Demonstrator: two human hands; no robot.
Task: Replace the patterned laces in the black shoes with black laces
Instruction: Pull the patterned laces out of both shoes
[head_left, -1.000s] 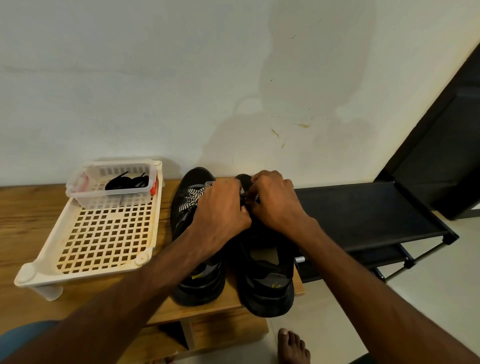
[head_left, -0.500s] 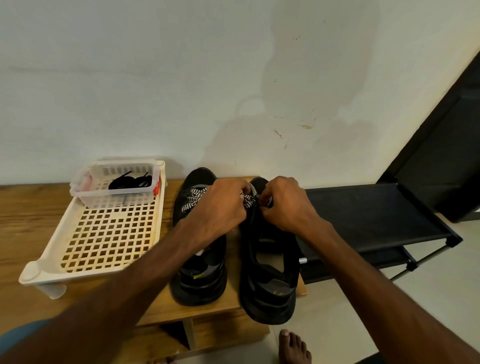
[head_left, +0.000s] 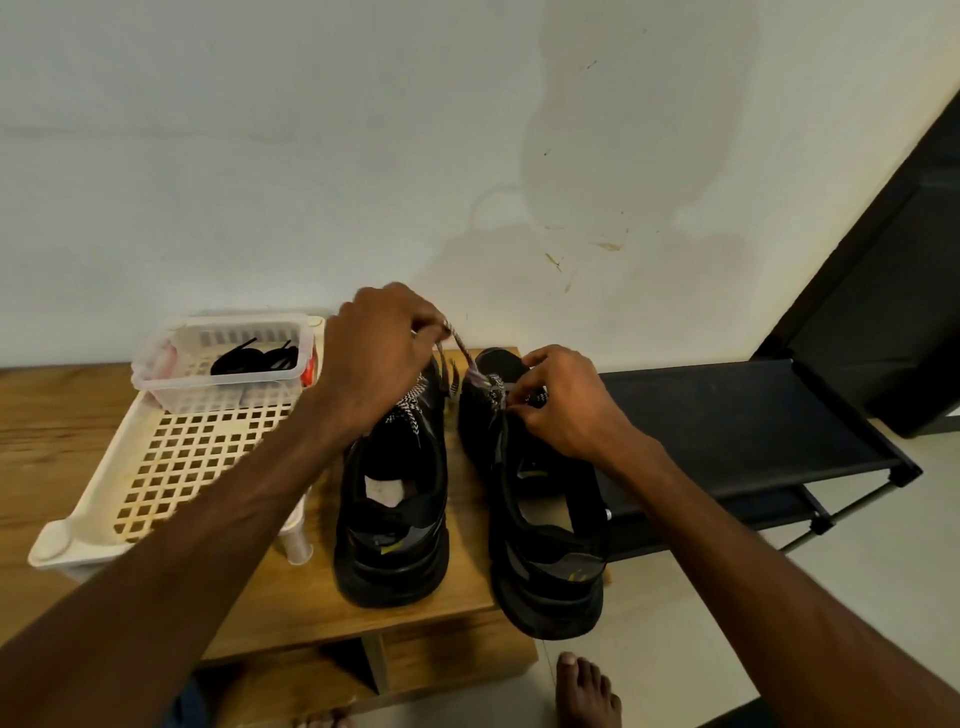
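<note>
**Op:** How far along?

**Obs:** Early. Your left hand (head_left: 379, 353) is up at mid-frame, fingers pinching a free run of patterned lace (head_left: 460, 345) that leads down to the rack-side shoe (head_left: 550, 587). Your right hand (head_left: 566, 400) sits on that shoe's toe end, fingertips pinching at the lacing. It's blurred there, so I can't tell which eyelet the lace is in. I read it as unthreading, partway through.

**Op:** The other shoe?

**Obs:** The tray-side shoe (head_left: 395, 545) has its patterned lacing (head_left: 410, 410) in place across the tongue. The black laces (head_left: 254, 358) lie coiled in the small basket (head_left: 208, 395), upper left of centre, at the far end of the white tray (head_left: 182, 467). None are threaded yet. Left to do: finish this pull, strip the second shoe, lace both in black.

**Op:** Room to move?

**Obs:** The wall (head_left: 311, 156) is just behind the toes, so pull up, not away. The rack-side shoe's heel overhangs the front edge of the wooden bench (head_left: 467, 519), near its right end. A hard tug could tip it off towards your bare foot (head_left: 587, 691) at the bottom of the frame. The tray stands just beside the other shoe. Free space is upward, and rightward over the black rack (head_left: 727, 415).
</note>
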